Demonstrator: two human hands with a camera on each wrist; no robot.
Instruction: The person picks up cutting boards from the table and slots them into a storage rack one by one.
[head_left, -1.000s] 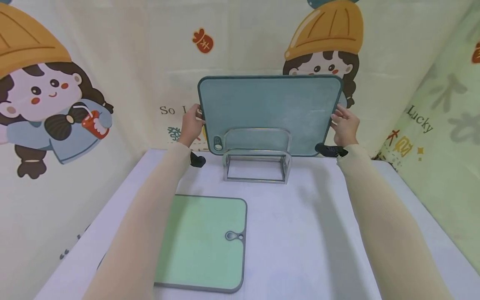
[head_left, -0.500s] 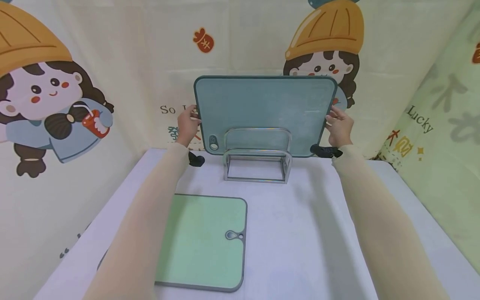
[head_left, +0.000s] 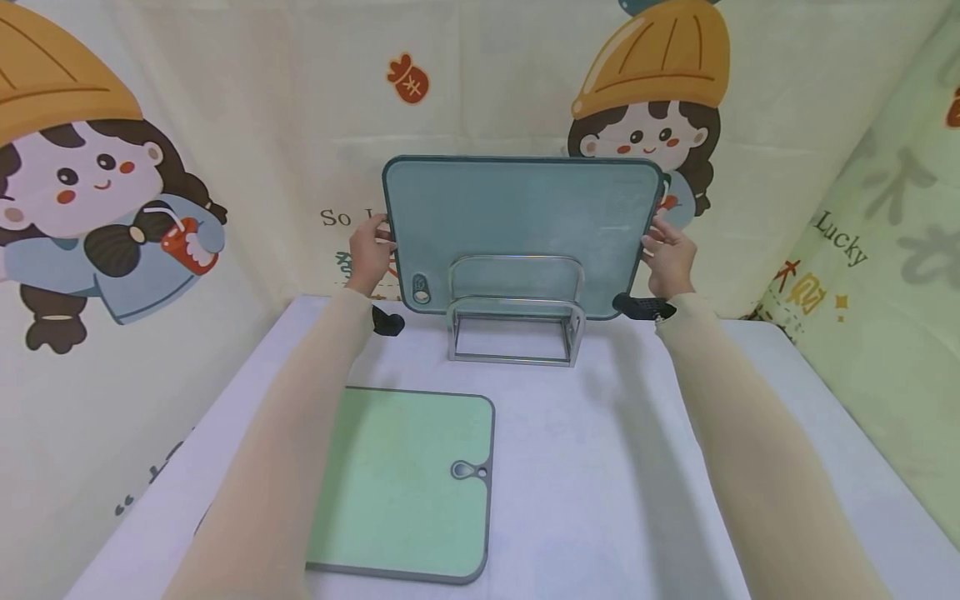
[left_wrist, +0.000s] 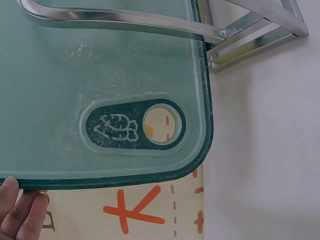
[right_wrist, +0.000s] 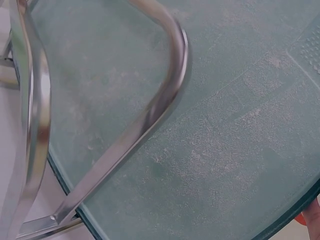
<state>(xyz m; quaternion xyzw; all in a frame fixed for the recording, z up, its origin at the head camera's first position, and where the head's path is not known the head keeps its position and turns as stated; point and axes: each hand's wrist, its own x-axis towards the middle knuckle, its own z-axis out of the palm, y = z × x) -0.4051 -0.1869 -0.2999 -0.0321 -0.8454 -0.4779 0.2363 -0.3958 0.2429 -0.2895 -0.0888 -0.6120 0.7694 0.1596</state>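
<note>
Teal cutting board point(head_left: 521, 225) upright at far end of table point(head_left: 600, 467), behind front loops of metal rack point(head_left: 516, 321). Left hand point(head_left: 371, 250) grips its left edge, right hand point(head_left: 666, 254) its right edge, fingers curled round the rim. Light green cutting board point(head_left: 408, 483) lies flat, near left, well apart from rack.

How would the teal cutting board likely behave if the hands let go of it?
The teal cutting board looks stiff: held only at its side edges, it stays flat. Standing upright in the metal rack, it would probably stay propped, though it overhangs the rack and might wobble.
</note>
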